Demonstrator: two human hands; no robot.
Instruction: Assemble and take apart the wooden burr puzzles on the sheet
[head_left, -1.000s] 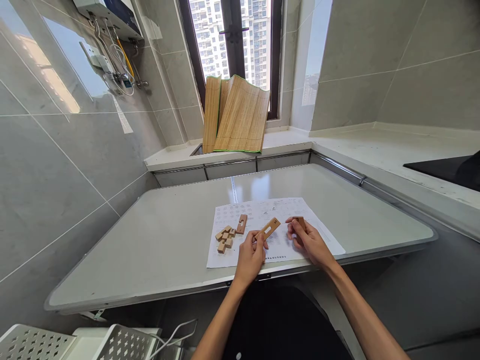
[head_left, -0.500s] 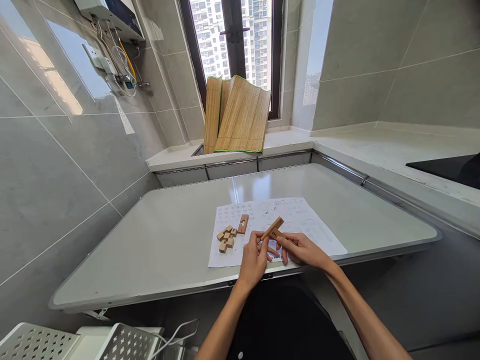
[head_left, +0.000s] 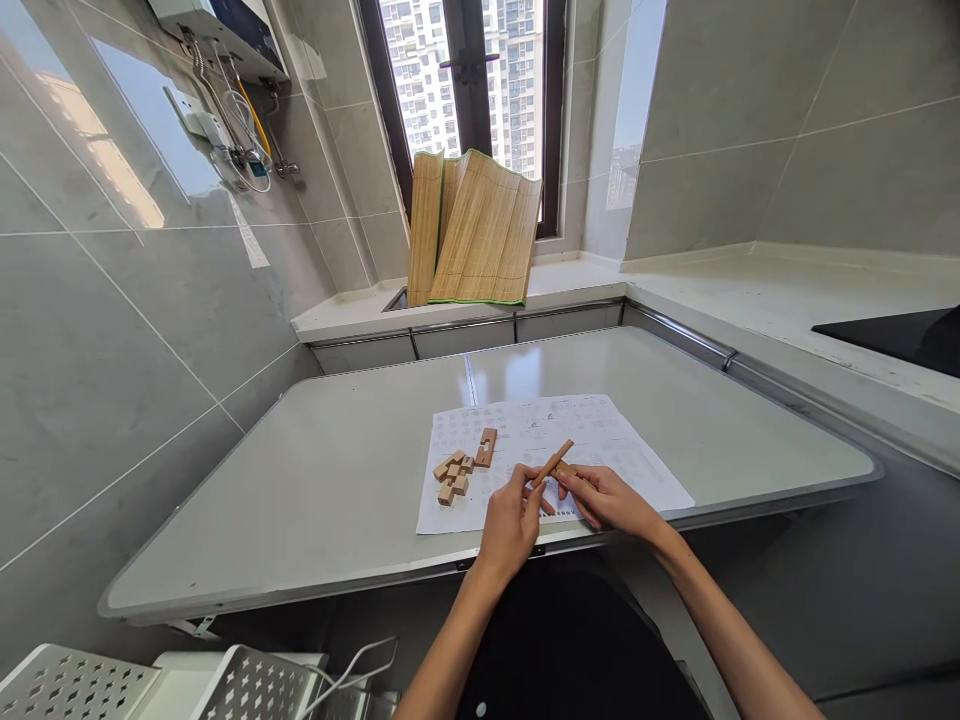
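My left hand (head_left: 513,518) pinches a flat wooden puzzle piece (head_left: 556,459) that slants up to the right. My right hand (head_left: 609,498) has its fingers closed on a second wooden piece (head_left: 566,467), mostly covered by the fingers. The two pieces meet and cross between my hands, just above the printed sheet (head_left: 600,430). Left of my hands, a notched wooden piece (head_left: 487,448) lies on the paper. Beside it is a small cluster of lighter wooden blocks (head_left: 453,472).
The sheet lies on a pale folding table (head_left: 315,480) with a raised rail along its back. Folded bamboo mats (head_left: 480,235) lean against the window. A white counter (head_left: 795,290) runs along the right. White perforated baskets (head_left: 255,685) stand low at the left.
The left-hand piece has turned so that its narrow edge faces me. The right-hand piece has tilted too, its numbered face no longer showing. The pieces on the paper stay put.
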